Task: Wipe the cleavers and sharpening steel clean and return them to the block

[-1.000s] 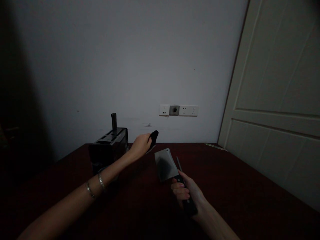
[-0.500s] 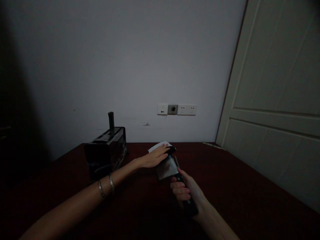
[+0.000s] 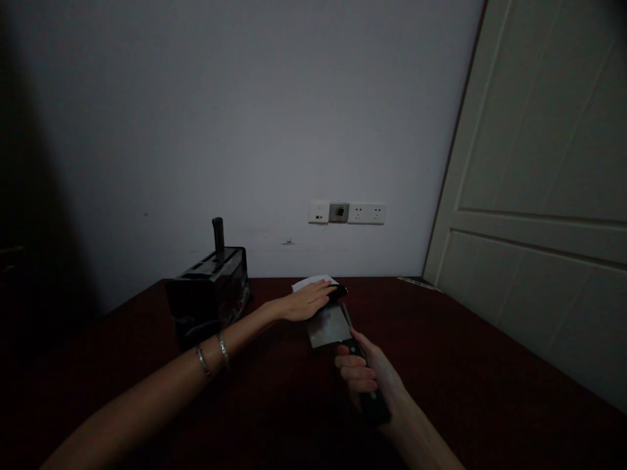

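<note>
My right hand [image 3: 365,372] is closed around the black riveted handle of a cleaver [image 3: 329,325]. Its broad grey blade points away from me, and the far end lies by my left fingers. A thin metal strip shows beside the blade near my right thumb; I cannot tell whether it is part of the cleaver. My left hand [image 3: 307,300] lies flat with fingers stretched over a dark object [image 3: 339,292], mostly covered, whose kind I cannot make out. A white sheet [image 3: 313,281], perhaps paper or cloth, sticks out behind those fingers.
A black knife block [image 3: 230,281] with one upright handle [image 3: 218,234] stands on the dark red table [image 3: 441,365] at left. Wall sockets [image 3: 347,213] sit above the table's back edge. A pale panelled door [image 3: 529,196] borders the right side. The light is dim.
My left hand and forearm have shifted slightly to the right. The cleaver's blade has tilted a little, showing its face differently, while my right hand keeps its grip.
</note>
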The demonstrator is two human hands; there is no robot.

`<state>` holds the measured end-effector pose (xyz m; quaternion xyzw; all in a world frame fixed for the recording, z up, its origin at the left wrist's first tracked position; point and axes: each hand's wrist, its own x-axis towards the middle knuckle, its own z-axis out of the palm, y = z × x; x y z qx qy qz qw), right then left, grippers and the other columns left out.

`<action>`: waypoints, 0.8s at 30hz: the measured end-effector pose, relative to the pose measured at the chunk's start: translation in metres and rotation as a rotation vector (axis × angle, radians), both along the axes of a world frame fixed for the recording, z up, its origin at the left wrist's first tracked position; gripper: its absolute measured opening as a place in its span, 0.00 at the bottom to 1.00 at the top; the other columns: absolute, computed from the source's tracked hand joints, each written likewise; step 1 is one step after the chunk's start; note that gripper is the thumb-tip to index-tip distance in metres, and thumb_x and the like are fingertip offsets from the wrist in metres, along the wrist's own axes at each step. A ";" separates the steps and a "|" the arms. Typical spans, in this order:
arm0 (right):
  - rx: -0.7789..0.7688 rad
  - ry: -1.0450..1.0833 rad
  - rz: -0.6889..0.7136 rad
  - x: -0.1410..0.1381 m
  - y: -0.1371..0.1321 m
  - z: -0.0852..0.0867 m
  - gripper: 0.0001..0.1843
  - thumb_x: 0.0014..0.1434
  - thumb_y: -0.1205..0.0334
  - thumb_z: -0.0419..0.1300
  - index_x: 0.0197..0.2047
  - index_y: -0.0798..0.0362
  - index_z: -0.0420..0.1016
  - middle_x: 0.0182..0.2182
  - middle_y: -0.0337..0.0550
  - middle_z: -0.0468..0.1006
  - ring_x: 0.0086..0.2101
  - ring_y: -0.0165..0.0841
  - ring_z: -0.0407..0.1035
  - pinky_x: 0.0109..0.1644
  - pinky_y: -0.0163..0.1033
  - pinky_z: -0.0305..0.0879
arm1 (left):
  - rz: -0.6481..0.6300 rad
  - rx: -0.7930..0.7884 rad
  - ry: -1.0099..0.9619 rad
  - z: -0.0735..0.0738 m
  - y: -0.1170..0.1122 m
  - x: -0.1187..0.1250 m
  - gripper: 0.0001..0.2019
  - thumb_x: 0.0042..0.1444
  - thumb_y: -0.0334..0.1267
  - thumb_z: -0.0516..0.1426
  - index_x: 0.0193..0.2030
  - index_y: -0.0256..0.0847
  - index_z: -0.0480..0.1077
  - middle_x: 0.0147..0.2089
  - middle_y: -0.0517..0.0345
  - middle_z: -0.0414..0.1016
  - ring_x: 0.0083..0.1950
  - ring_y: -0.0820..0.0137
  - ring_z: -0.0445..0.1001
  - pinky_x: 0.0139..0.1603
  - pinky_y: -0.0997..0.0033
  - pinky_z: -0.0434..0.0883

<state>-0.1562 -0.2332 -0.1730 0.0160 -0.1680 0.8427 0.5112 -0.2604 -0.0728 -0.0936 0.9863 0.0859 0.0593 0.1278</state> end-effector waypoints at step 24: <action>-0.026 -0.123 -0.172 0.024 0.001 -0.004 0.12 0.56 0.59 0.56 0.27 0.56 0.60 0.14 0.27 0.58 0.12 0.18 0.51 0.13 0.21 0.49 | -0.155 -0.181 0.278 0.014 -0.075 -0.021 0.33 0.62 0.51 0.32 0.66 0.28 0.34 0.69 0.46 0.25 0.67 0.64 0.24 0.65 0.56 0.34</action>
